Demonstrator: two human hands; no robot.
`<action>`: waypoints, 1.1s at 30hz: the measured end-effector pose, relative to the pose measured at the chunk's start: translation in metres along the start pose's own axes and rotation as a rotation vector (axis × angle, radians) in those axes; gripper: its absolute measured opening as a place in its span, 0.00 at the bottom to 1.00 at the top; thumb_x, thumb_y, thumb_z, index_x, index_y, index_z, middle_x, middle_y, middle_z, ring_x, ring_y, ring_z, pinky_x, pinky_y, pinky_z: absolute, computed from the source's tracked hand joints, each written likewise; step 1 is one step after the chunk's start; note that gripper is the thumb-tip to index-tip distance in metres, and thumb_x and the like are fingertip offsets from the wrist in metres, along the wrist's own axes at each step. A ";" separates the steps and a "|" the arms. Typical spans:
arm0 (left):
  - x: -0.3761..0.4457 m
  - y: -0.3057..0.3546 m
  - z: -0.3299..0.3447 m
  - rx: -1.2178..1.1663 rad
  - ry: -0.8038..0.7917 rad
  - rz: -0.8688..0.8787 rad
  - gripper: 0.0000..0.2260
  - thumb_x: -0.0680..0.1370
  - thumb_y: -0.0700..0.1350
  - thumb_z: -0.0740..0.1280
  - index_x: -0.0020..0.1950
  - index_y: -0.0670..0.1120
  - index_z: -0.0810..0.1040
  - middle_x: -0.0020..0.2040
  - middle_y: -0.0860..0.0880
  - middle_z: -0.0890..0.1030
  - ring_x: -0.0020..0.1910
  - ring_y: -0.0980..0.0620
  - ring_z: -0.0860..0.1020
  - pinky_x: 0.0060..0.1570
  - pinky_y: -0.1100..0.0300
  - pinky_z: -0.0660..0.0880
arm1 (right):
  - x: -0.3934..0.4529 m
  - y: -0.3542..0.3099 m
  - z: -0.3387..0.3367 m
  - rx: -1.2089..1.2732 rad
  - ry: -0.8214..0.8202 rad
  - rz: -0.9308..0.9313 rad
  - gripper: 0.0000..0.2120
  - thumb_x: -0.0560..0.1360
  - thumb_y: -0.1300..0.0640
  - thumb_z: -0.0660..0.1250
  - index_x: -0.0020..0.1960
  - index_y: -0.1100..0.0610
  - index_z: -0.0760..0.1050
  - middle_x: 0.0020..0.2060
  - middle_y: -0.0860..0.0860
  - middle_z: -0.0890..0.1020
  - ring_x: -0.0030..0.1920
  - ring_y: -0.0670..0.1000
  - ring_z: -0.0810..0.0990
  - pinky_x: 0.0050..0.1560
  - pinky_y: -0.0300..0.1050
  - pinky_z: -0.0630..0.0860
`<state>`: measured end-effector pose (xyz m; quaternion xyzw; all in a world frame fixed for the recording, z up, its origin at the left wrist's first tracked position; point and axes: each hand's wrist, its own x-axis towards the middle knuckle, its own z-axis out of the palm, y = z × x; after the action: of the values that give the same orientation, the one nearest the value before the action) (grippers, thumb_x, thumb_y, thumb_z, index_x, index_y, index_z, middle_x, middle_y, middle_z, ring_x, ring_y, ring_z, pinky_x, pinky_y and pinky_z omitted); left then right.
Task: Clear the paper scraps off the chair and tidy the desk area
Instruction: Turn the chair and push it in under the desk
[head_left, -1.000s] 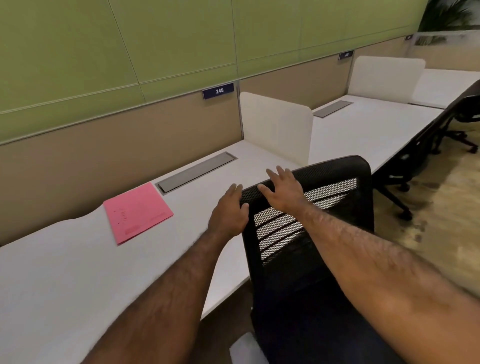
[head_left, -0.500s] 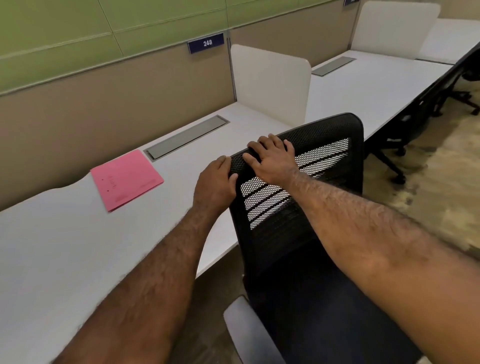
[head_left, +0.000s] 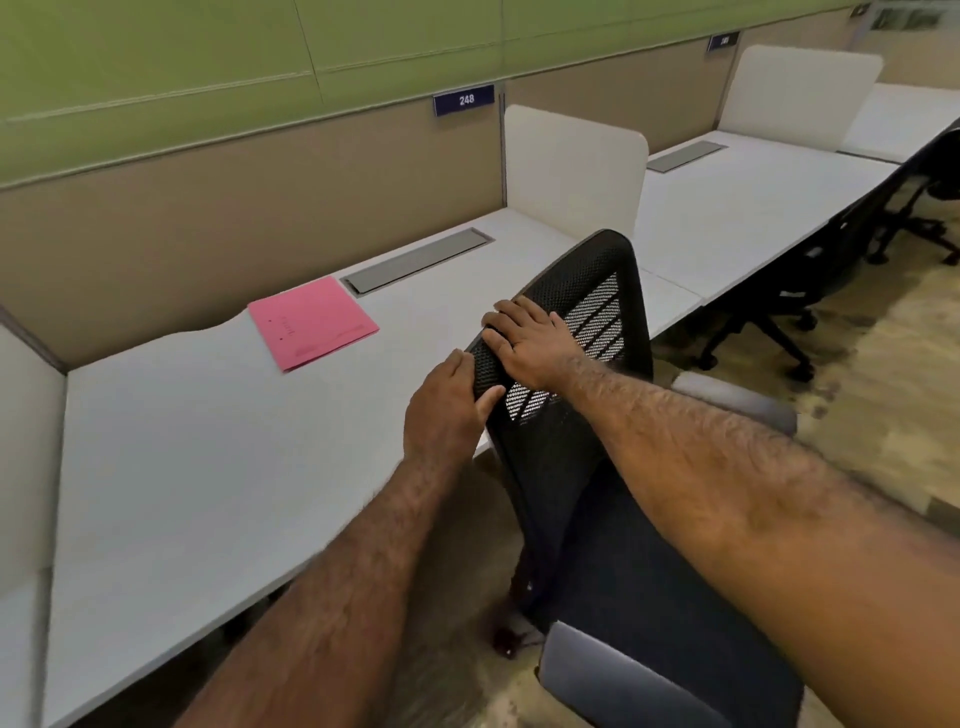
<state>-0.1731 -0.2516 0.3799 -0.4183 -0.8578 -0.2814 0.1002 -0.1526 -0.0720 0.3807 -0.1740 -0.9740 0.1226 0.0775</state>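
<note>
A black mesh-backed office chair (head_left: 582, 291) stands at the front edge of a white desk (head_left: 197, 467). My left hand (head_left: 449, 402) grips the left corner of its backrest top, thumb against the mesh. My right hand (head_left: 530, 340) lies over the top edge of the backrest, fingers curled on it. The dark seat (head_left: 639, 566) shows below my right forearm, with grey armrests (head_left: 613, 675) on each side. No paper scraps are visible on the part of the seat that shows. A pink folder (head_left: 311, 322) lies flat on the desk, behind and left of the chair.
A grey cable hatch (head_left: 415, 260) is set in the desk behind the folder. White divider panels (head_left: 571, 166) separate the desk bays. More black chairs (head_left: 831, 270) stand along the desks to the right, on a patterned carpet (head_left: 883, 389). A tan and green partition wall (head_left: 260, 156) backs the desks.
Both hands went from reaching toward the backrest to gripping its top. The chair has turned and moved away from the desk, showing more seat and armrests. My view shifted left and down.
</note>
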 end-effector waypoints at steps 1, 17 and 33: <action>-0.013 0.002 -0.005 -0.012 0.004 -0.012 0.25 0.77 0.59 0.64 0.67 0.44 0.72 0.59 0.46 0.79 0.56 0.49 0.77 0.54 0.56 0.77 | -0.008 -0.008 0.004 -0.018 -0.018 -0.021 0.24 0.81 0.41 0.42 0.74 0.43 0.58 0.78 0.44 0.56 0.78 0.49 0.47 0.75 0.64 0.48; -0.060 -0.004 -0.038 -0.395 0.051 -0.418 0.20 0.82 0.55 0.56 0.67 0.45 0.75 0.66 0.44 0.78 0.64 0.43 0.76 0.64 0.48 0.72 | -0.173 -0.099 0.004 0.459 -0.075 0.208 0.30 0.65 0.40 0.65 0.66 0.36 0.64 0.78 0.42 0.45 0.77 0.58 0.51 0.74 0.58 0.57; -0.021 0.033 -0.007 -0.539 -0.305 -0.411 0.27 0.82 0.51 0.56 0.79 0.48 0.51 0.72 0.37 0.68 0.69 0.37 0.69 0.68 0.44 0.68 | -0.279 -0.114 -0.012 0.547 -0.157 0.217 0.31 0.66 0.51 0.68 0.65 0.32 0.65 0.77 0.37 0.42 0.76 0.57 0.54 0.68 0.61 0.68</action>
<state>-0.1347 -0.2525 0.3901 -0.2860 -0.8240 -0.4459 -0.2012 0.0725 -0.2730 0.3927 -0.2398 -0.8834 0.4012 0.0324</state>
